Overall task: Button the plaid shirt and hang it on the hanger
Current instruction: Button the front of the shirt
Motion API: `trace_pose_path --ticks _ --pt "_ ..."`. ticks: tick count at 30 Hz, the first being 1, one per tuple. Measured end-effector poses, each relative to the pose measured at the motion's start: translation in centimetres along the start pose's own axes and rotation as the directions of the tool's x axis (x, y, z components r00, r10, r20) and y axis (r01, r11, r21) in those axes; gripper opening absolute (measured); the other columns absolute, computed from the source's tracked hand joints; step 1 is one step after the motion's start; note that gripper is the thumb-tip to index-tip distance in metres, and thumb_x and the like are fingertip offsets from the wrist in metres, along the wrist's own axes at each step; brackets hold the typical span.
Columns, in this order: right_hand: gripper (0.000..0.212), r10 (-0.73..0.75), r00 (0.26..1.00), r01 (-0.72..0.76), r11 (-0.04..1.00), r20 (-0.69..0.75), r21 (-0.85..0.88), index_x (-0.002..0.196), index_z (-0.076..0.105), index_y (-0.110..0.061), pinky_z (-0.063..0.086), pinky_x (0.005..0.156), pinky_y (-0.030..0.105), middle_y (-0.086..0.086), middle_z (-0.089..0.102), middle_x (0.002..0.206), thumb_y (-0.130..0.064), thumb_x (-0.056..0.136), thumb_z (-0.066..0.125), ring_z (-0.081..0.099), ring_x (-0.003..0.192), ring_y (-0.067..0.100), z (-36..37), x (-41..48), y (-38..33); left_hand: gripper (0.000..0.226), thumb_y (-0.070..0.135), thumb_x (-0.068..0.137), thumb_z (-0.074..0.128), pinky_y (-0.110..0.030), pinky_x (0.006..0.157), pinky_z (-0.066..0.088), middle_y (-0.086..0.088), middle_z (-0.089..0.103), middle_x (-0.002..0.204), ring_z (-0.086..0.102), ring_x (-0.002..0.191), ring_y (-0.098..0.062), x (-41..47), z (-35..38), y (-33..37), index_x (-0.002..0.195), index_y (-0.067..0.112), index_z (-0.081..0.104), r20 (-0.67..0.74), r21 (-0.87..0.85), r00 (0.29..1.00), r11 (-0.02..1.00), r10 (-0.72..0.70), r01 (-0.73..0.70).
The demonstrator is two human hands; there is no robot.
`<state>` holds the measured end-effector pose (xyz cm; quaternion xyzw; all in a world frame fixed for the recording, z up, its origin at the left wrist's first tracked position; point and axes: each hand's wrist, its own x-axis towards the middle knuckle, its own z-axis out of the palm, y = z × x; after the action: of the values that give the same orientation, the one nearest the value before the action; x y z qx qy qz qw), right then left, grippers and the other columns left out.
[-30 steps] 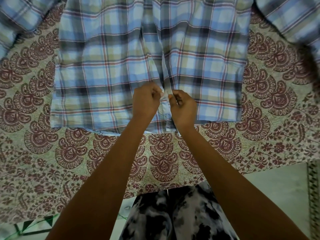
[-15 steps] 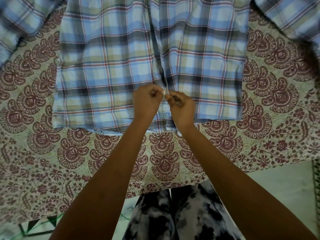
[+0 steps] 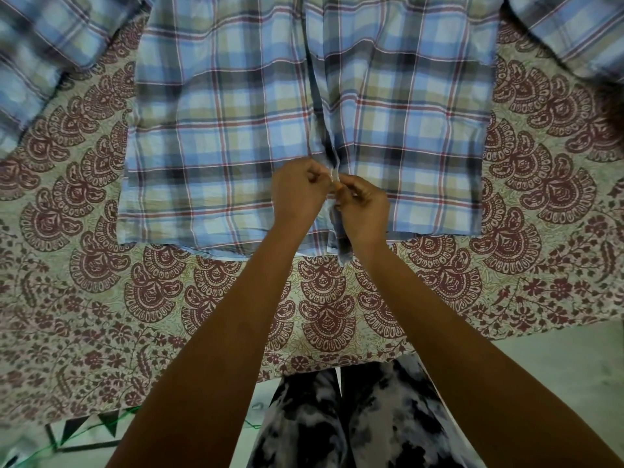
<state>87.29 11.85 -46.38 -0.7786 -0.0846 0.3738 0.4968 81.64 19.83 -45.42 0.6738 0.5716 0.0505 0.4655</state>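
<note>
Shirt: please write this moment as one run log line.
step: buttoning | shirt: flat on cloth | left hand, right hand: pinching placket near hem | hanger: unseen

A cream cotton bedsheet printed with maroon paisley fans and small flowers [image 3: 324, 309] covers most of the view, its lower edge running unevenly across the bottom. Below that edge lies a pale grey floor [image 3: 553, 366], bare at lower right. At lower left sits a light mat with a border of dark triangles [image 3: 91, 430], and a thin green cord [image 3: 50, 449] trails across it (its ends run out of sight). Black-and-white tie-dye trousers [image 3: 351, 423] stand at bottom centre, just beside the sheet's edge.
</note>
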Motion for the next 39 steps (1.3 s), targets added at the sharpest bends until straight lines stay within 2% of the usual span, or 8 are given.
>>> trace_pose_path --ticks 5,13,19,24,27,31,34,39 --pt "0.015 -0.018 0.999 0.019 1.000 0.035 -0.010 0.096 0.069 0.004 0.052 0.085 0.028 0.007 0.068 0.091 0.003 0.087 0.057 0.061 0.076 0.007 0.1 0.3 -0.5 0.011 0.007 0.082 0.060 -0.039 0.076 0.056 -0.014 0.071 0.083 0.067 0.079 -0.026 0.2 0.0 0.1 0.083 0.003 0.070 -0.045 -0.016 0.999 1.000 -0.014 0.013" --pt "0.016 0.124 0.992 -0.122 0.986 -0.012 0.112 0.100 0.065 0.007 0.049 0.085 0.027 0.003 0.064 0.083 0.005 0.088 0.055 0.057 0.073 0.004 0.1 1.1 -0.5 0.015 0.007 0.082 0.060 -0.048 0.077 0.057 0.002 0.064 0.065 0.068 0.072 -0.028 -0.2 -0.2 0.1 0.074 0.018 0.066 0.002 -0.160 0.999 0.986 -0.053 0.052" --pt "0.018 0.075 0.997 -0.076 0.995 0.014 0.069 0.102 0.065 0.009 0.047 0.081 0.017 0.006 0.062 0.092 0.007 0.087 0.056 0.056 0.074 0.000 -0.2 1.3 0.1 0.010 0.006 0.083 0.060 -0.047 0.076 0.057 -0.006 0.065 0.066 0.068 0.070 -0.028 -0.3 -0.2 0.1 0.078 0.011 0.068 0.034 -0.168 0.997 0.983 -0.067 0.072" --pt "0.016 0.080 0.997 -0.080 0.992 0.009 0.093 0.100 0.067 0.006 0.045 0.065 0.015 -0.004 0.062 0.073 0.002 0.087 0.059 0.054 0.051 -0.010 -0.3 1.2 0.6 0.010 0.009 0.080 0.061 -0.047 0.075 0.057 -0.012 0.070 0.075 0.068 0.074 -0.029 -0.1 0.4 0.3 0.075 0.014 0.068 -0.015 -0.116 0.996 0.989 -0.092 0.090" --pt "0.019 0.065 0.998 -0.065 0.990 0.005 0.126 0.104 0.066 0.005 0.047 0.066 0.008 -0.005 0.062 0.077 0.004 0.087 0.058 0.057 0.057 -0.013 -0.5 0.9 0.4 0.011 0.008 0.080 0.060 -0.047 0.074 0.057 -0.012 0.070 0.075 0.068 0.074 -0.029 -0.1 0.3 0.4 0.074 0.013 0.067 -0.020 -0.112 0.994 0.989 -0.103 0.100" --pt "0.015 0.094 0.992 -0.106 0.981 0.081 0.161 0.097 0.068 0.000 0.049 0.065 0.013 -0.006 0.066 0.070 -0.003 0.091 0.055 0.060 0.064 0.002 -0.6 0.5 0.1 0.016 0.007 0.083 0.059 -0.046 0.077 0.057 -0.009 0.069 0.075 0.068 0.076 -0.028 -0.4 0.0 0.2 0.073 0.018 0.065 -0.012 -0.128 0.994 0.986 -0.109 0.107" --pt "0.021 0.219 0.962 -0.256 0.933 0.165 0.253 0.081 0.067 -0.014 0.050 0.057 0.018 -0.004 0.067 0.064 -0.010 0.094 0.051 0.060 0.066 0.018 -1.2 0.8 -0.3 0.025 0.004 0.082 0.058 -0.048 0.079 0.056 -0.005 0.065 0.070 0.067 0.077 -0.030 -0.5 -0.4 0.1 0.067 0.023 0.062 0.036 -0.124 0.995 0.987 -0.094 0.098" --pt "0.021 0.143 0.962 -0.191 0.962 0.234 0.196 0.076 0.064 -0.013 0.050 0.054 0.014 -0.010 0.067 0.057 0.002 0.088 0.055 0.062 0.058 0.005 -1.8 1.5 -0.6 0.028 -0.003 0.083 0.056 -0.047 0.080 0.056 -0.005 0.062 0.067 0.064 0.070 -0.027 -0.3 -1.1 0.8 0.066 0.020 0.060 0.144 -0.140 0.986 0.984 -0.089 0.109"
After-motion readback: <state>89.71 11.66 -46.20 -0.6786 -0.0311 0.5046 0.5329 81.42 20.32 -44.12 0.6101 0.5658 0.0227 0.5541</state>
